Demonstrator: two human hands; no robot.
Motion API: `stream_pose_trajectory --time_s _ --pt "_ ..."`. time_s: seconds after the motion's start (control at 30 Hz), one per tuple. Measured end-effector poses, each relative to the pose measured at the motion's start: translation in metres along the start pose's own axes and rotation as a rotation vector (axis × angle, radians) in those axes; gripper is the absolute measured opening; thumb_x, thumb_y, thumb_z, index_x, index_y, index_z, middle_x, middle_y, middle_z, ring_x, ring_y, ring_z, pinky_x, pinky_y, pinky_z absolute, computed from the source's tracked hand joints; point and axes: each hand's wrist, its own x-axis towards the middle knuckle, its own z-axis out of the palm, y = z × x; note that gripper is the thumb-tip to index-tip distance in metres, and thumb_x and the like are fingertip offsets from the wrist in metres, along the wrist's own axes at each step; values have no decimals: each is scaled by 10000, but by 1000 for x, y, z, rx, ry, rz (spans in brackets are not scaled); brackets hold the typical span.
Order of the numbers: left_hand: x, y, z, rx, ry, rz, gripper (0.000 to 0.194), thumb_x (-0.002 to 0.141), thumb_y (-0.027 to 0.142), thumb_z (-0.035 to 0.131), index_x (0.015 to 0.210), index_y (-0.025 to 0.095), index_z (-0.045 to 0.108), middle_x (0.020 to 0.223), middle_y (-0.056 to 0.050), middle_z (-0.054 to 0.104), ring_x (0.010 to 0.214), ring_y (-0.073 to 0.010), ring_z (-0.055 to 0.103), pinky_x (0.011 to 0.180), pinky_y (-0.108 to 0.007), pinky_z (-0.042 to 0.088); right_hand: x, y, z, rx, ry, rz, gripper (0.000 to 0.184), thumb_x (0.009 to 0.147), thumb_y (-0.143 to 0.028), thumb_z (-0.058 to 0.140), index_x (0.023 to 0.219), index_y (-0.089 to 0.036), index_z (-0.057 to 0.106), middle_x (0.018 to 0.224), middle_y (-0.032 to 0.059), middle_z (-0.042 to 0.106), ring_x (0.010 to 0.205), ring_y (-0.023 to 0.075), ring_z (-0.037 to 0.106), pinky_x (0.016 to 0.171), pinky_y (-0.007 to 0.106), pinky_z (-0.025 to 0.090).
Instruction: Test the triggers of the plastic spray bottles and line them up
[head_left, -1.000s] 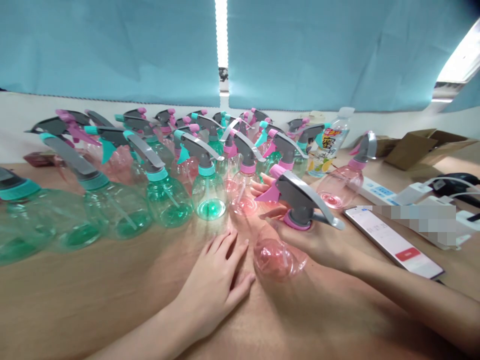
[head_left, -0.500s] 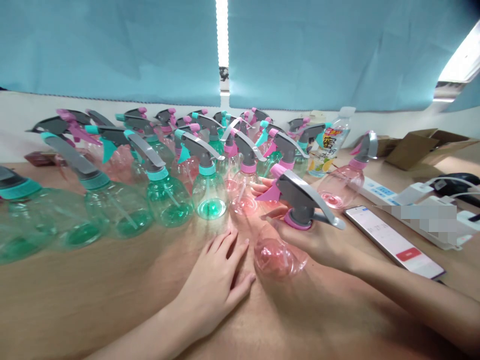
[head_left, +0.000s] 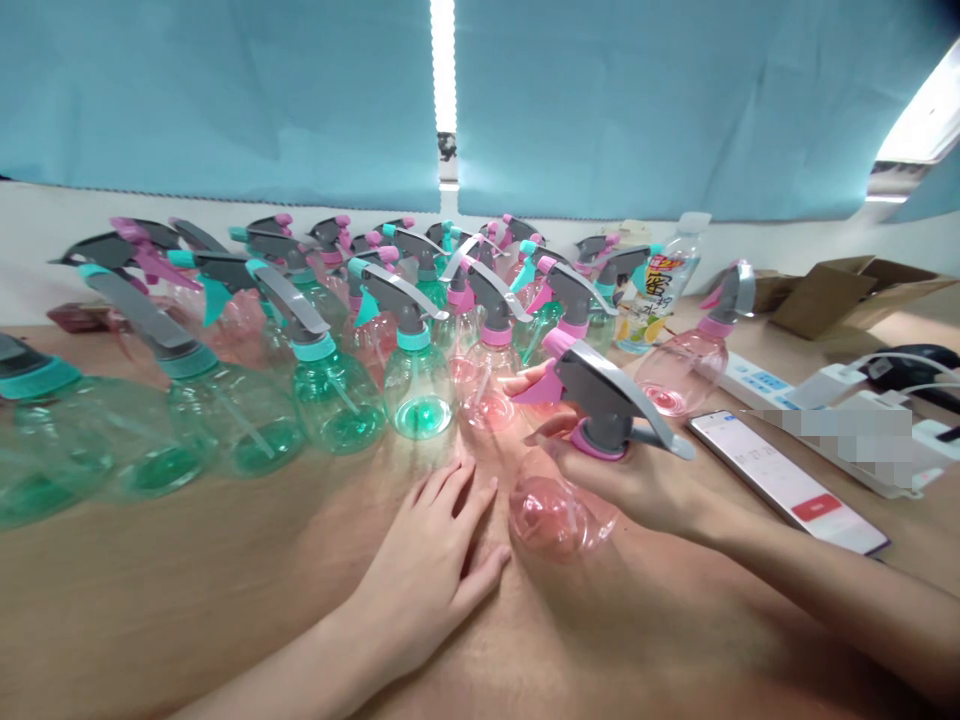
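A pink, clear spray bottle (head_left: 555,515) with a grey and pink trigger head (head_left: 600,395) stands close in front of me, slightly tilted. My right hand (head_left: 637,485) is wrapped round its neck from the right, some fingers hidden behind the trigger head. My left hand (head_left: 442,545) lies flat on the wooden table (head_left: 247,590), fingers stretched out, holding nothing, just left of that bottle. Beyond the fingertips, a green spray bottle (head_left: 417,395) and another pink spray bottle (head_left: 491,385) stand upright.
Several more green and pink spray bottles fill the back and left, including a near green one (head_left: 240,425). On the right are a single pink spray bottle (head_left: 686,365), a phone (head_left: 787,480), a white power strip (head_left: 757,385) with cables, a labelled drink bottle (head_left: 652,300) and a cardboard box (head_left: 832,295).
The fingers of my right hand have shifted slightly round the bottle's neck, and the trigger head sits a touch further right. My left hand has not moved.
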Motion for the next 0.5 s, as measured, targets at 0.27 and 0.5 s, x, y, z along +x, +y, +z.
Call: stream_pose_trajectory --time_s 0.27,0.5 --pt "4 5 -11 18 -86 -19 458 918 360 509 1328 156 498 1403 -172 465 1291 -351 405 1006 -528 381 3 -10 -4 -24 17 -19 212 680 -169 488 555 -234 329 504 -55 327 493 106 347 450 255 340" --pt "3 2 -7 8 -43 -2 461 921 367 502 1343 183 477 1391 -156 478 1284 -345 410 997 -526 385 3 -10 -7 112 -40 -66 156 659 -115 478 596 -224 386 625 -37 499 521 89 408 478 234 396"
